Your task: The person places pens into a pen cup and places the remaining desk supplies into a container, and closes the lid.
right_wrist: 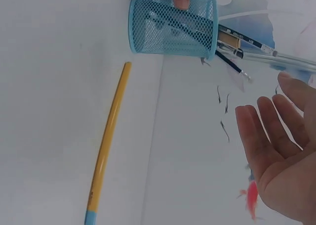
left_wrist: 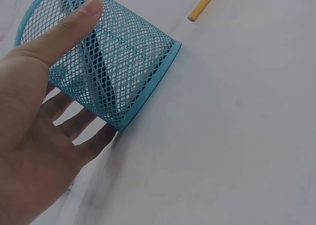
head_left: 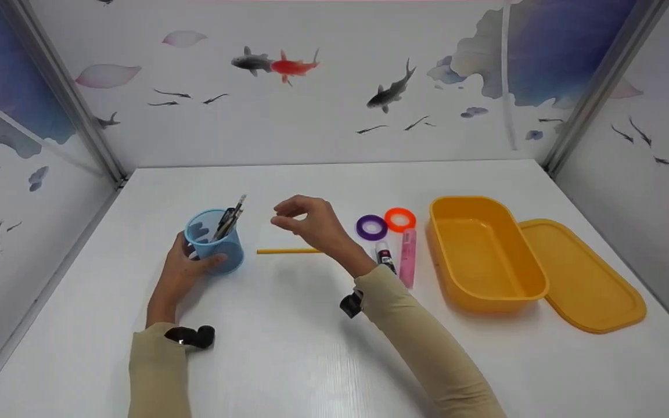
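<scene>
My left hand (head_left: pixel 186 273) grips a light blue mesh pen holder (head_left: pixel 227 255), thumb on the near side and fingers round the other. In the left wrist view the pen holder (left_wrist: pixel 123 52) looks tilted. Several pens and pencils (right_wrist: pixel 247 39) stick out of its mouth. To its right, above the table, hovers my right hand (head_left: pixel 314 223), holding nothing; the right wrist view shows its fingers (right_wrist: pixel 256 141) loosely bent and the thumb apart. Below that hand lies a thin yellow rod (head_left: pixel 288 251), like a pencil or brush handle, with a light blue section in the right wrist view.
Right of the right hand lie a purple tape roll (head_left: pixel 371 227), an orange tape roll (head_left: pixel 400 219), a white-and-black tube (head_left: pixel 385 255) and a pink stick-shaped item (head_left: pixel 407 258). Beyond them stands a yellow box (head_left: pixel 436 249), its lid (head_left: pixel 596 284) alongside. Patterned panels (head_left: pixel 334 139) surround the white table.
</scene>
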